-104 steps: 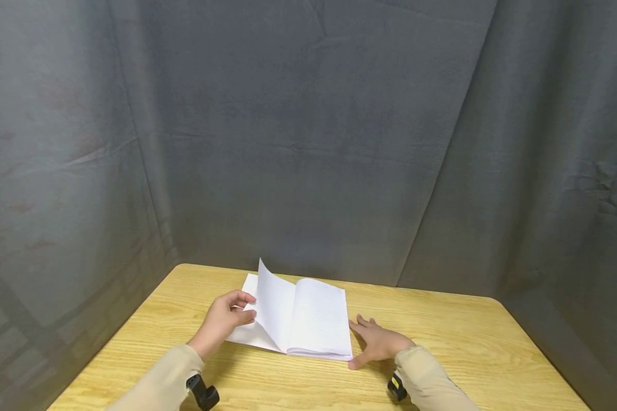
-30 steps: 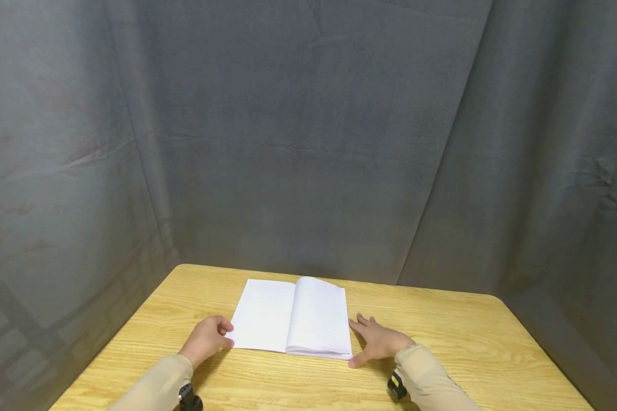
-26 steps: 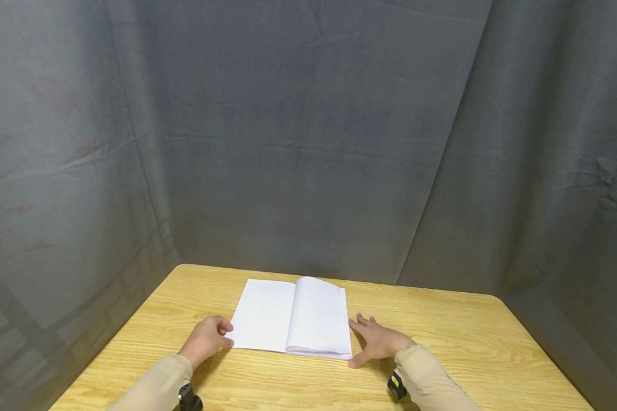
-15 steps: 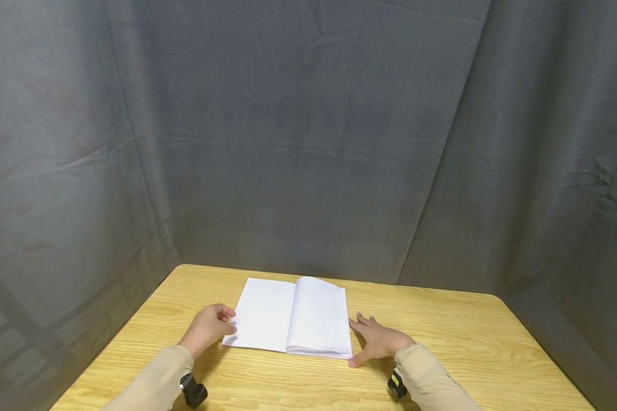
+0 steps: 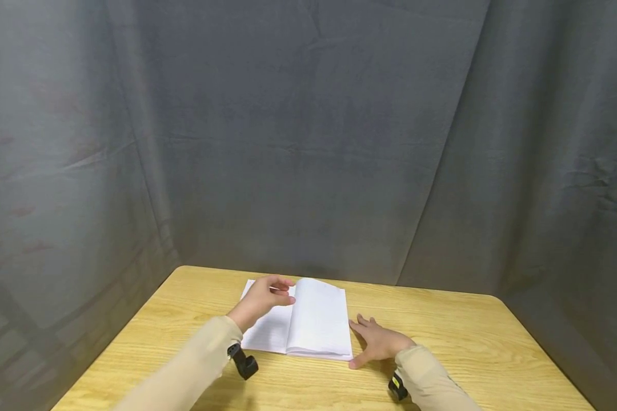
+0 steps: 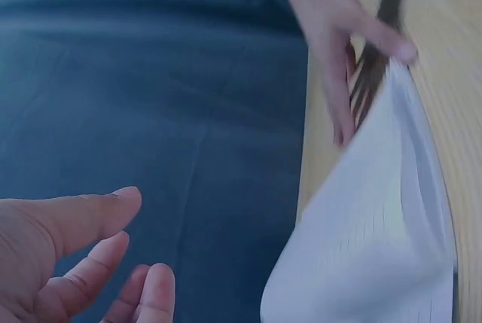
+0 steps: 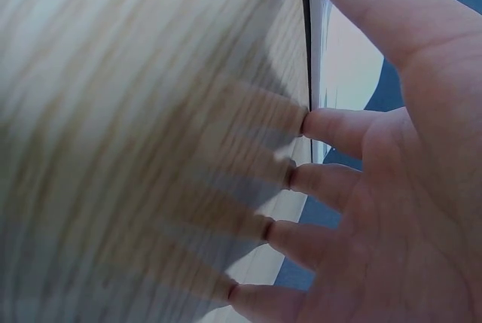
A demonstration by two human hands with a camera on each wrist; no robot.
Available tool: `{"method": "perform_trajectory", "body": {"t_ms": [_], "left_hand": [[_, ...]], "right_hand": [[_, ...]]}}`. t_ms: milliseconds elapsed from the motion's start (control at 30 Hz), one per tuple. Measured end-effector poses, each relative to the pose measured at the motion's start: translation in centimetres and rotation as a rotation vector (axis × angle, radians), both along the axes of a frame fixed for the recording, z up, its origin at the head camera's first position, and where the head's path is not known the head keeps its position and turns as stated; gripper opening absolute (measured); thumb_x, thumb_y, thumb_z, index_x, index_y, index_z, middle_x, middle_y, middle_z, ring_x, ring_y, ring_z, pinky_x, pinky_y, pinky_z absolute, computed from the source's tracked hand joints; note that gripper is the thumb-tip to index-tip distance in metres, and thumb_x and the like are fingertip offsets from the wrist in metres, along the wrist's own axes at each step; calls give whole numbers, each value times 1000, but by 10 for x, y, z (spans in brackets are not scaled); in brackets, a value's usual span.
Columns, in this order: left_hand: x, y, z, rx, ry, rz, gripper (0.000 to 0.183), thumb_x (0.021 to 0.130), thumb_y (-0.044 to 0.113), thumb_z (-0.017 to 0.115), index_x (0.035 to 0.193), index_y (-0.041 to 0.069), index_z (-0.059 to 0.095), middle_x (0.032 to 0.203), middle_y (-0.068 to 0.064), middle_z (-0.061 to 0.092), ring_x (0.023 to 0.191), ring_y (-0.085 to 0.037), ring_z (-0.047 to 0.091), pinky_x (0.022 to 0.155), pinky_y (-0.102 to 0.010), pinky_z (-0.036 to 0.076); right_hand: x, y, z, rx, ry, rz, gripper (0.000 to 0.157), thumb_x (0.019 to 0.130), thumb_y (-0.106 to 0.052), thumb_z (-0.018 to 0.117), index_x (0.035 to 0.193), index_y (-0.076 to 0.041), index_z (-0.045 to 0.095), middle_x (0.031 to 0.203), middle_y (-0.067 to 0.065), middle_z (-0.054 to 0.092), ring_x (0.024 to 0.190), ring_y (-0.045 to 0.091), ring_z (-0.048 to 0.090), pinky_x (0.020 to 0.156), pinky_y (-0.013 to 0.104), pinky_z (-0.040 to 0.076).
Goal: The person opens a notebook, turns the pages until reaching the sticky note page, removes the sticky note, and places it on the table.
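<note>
A lined notebook (image 5: 320,319) lies spread apart on the table, its right-hand leaves bulging a little near the spine. My left hand (image 5: 261,298) is above its left page, fingertips close to the spine, covering part of that page. In the left wrist view, the left hand (image 6: 68,255) has loosely bent fingers, thumb apart, and nothing between them. At the notebook's right edge rests my right hand (image 5: 383,342), fingers spread, the thumb by the lower right corner. The right wrist view shows the right hand's fingertips (image 7: 331,127) on the tabletop along the notebook's edge.
The wooden table (image 5: 468,348) has rounded far corners. Grey cloth (image 5: 308,142) hangs behind it and at both sides. A black wrist camera (image 5: 244,362) sits on the left sleeve, and another dark device (image 5: 397,386) on the right one.
A leaf the left hand held up earlier came down flat on the left. Since then, that hand has moved from the left page's outer edge rightward and away to the spine. The right hand stays put.
</note>
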State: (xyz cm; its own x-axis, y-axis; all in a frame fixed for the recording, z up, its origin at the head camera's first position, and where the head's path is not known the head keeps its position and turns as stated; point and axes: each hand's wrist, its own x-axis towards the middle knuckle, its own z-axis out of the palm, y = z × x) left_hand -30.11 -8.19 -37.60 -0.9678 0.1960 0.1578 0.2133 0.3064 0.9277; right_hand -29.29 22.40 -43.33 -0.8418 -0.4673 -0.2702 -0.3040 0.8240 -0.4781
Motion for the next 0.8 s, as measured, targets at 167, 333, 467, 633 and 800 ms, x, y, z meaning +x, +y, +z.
{"method": "perform_trajectory", "body": {"t_ms": [167, 333, 467, 633, 800], "left_hand": [[2, 36, -6, 13, 0, -131, 32, 77, 4, 77, 107, 1, 66, 102, -9, 64, 90, -16, 59, 79, -31, 52], [7, 61, -23, -28, -11, -203, 28, 78, 3, 77, 104, 1, 66, 99, -10, 65, 86, -15, 59, 76, -28, 51], [12, 74, -39, -59, -42, -232, 29, 77, 3, 77, 102, -3, 66, 99, -17, 64, 82, -14, 58, 72, -26, 48], [16, 83, -54, -102, -56, -240, 27, 74, 3, 80, 97, -3, 67, 91, -15, 65, 78, -13, 56, 69, -26, 47], [16, 87, -64, -144, -80, -239, 23, 73, 1, 80, 93, -2, 67, 82, -5, 63, 75, -12, 55, 69, -25, 47]], "right_hand": [[1, -2, 0, 27, 17, -14, 105, 73, -51, 79, 151, -5, 28, 157, 27, 16, 140, 57, 11, 103, 73, 23], [2, -4, 1, 42, 43, -24, 105, 71, -51, 81, 150, -4, 31, 156, 27, 20, 139, 58, 14, 103, 72, 23], [4, -5, 1, 49, 54, -32, 104, 70, -50, 81, 149, -3, 31, 156, 28, 20, 138, 58, 15, 103, 72, 24], [5, -5, 3, 68, 58, -44, 104, 70, -48, 82, 149, -5, 32, 156, 26, 21, 139, 56, 16, 102, 73, 24], [6, -5, 4, 70, 52, -52, 102, 70, -47, 82, 149, -5, 33, 156, 25, 21, 140, 55, 16, 102, 73, 24]]}}
